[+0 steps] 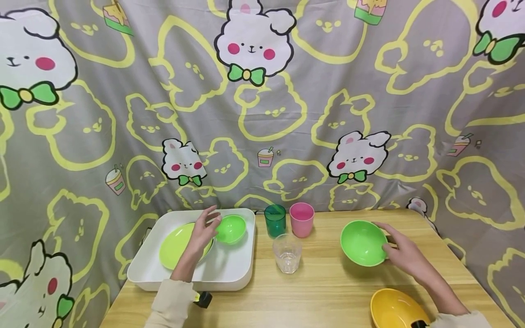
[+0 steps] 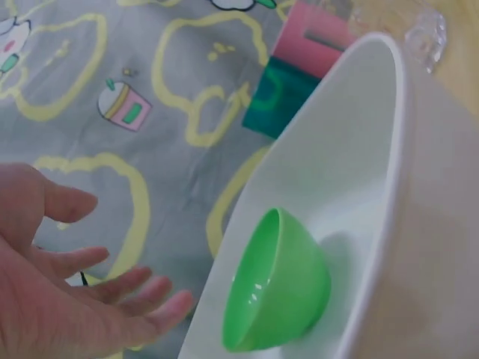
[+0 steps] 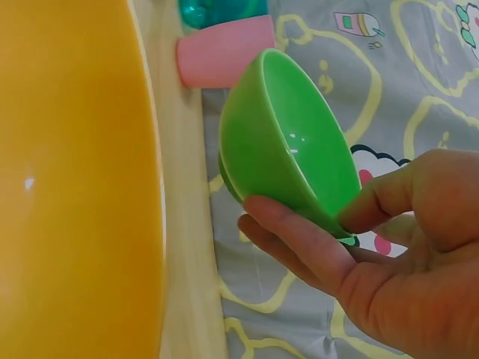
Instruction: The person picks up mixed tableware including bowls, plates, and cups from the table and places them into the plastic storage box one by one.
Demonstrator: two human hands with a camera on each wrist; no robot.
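Observation:
A green bowl [image 1: 363, 243] is held in my right hand [image 1: 404, 253], the thumb at its rim and the fingers under its outer side. In the right wrist view this bowl [image 3: 251, 142] hangs tilted above the table. My left hand [image 1: 204, 230] is over a white basin [image 1: 141, 269], its fingers relaxed and apart with nothing in them. Beside those fingers a smaller green bowl [image 2: 299, 292] sits inside the basin. A yellow-green plate [image 1: 174, 243] lies at the basin's left, partly hidden by my left forearm.
A teal cup [image 1: 275, 223] and a pink cup [image 1: 302, 223] stand side by side at the table's back. Before them is a clear glass [image 1: 288, 257]. A large orange bowl [image 1: 395, 310] rests at the front right, under my right forearm. A patterned curtain [image 1: 262, 114] hangs behind.

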